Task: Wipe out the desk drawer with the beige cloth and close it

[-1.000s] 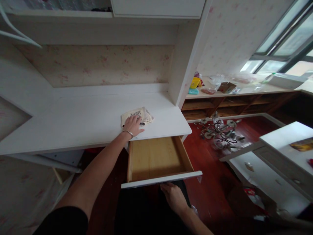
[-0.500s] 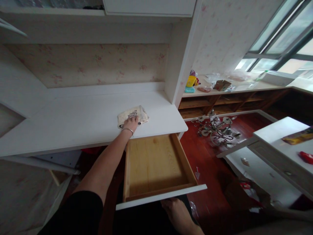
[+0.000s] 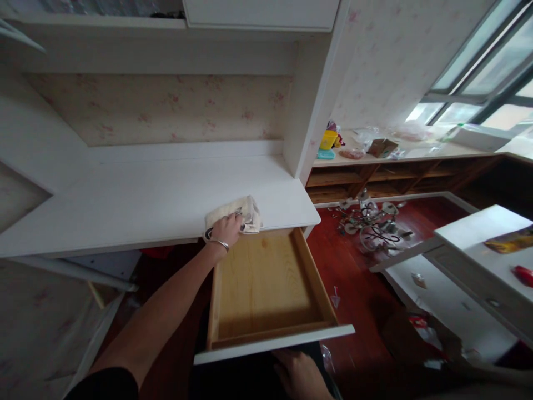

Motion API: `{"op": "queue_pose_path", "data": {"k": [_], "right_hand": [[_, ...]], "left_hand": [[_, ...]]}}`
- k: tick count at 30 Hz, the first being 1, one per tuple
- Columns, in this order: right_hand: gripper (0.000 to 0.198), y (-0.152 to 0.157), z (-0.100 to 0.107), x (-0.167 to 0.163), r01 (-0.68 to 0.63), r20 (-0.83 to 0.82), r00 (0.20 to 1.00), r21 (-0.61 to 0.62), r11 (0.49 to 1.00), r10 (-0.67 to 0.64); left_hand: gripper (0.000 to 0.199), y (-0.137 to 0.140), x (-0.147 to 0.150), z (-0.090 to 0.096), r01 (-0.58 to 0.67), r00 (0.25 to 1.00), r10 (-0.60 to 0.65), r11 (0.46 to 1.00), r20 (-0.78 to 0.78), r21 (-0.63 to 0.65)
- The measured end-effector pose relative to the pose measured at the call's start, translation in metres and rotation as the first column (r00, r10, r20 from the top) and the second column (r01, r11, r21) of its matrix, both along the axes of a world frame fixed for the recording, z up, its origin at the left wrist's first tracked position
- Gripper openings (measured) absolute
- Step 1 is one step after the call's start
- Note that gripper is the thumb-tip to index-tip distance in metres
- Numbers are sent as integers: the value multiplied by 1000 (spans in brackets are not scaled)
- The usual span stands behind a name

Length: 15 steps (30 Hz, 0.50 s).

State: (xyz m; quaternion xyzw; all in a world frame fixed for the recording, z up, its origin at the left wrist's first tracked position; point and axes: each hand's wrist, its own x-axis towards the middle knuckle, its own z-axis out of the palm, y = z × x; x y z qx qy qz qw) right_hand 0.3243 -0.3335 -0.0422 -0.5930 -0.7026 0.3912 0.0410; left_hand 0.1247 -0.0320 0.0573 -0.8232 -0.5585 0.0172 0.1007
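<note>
Cloth (image 3: 233,214) dragged to desk (image 3: 125,205) edge — drawer (image 3: 262,283) wider.

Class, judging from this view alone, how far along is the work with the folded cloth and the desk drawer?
Done: the drawer is pulled fully out, its wooden bottom bare. In hand: the left hand grips the folded cloth at the front edge of the desk, just above the drawer; the right hand is low beneath the drawer front. Left: the cloth is not yet inside the drawer, which stands open.
</note>
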Motion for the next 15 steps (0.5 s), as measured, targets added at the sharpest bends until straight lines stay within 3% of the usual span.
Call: {"op": "queue_pose_path", "data": {"k": [4,8,12,15], "right_hand": [[41,-2,-2,0,-23,26,999,1,1000,23],[44,-5,-1,-1,-33,45,998,-6,999,33],[48,-9,-2,0,-29,40,999,9,1000,28],[48,-11,-3,0,-14,42,999,18,1000,14]], "left_hand": [[46,-58,6,-16,39,999,-40,999,26,36],[46,-97,8,-62,46,998,-46,999,45,-5],[56,-101,0,-120,18,999,-11,992,51,-128],[69,-91,-1,-148,1,998,14,971,62,-240]]}}
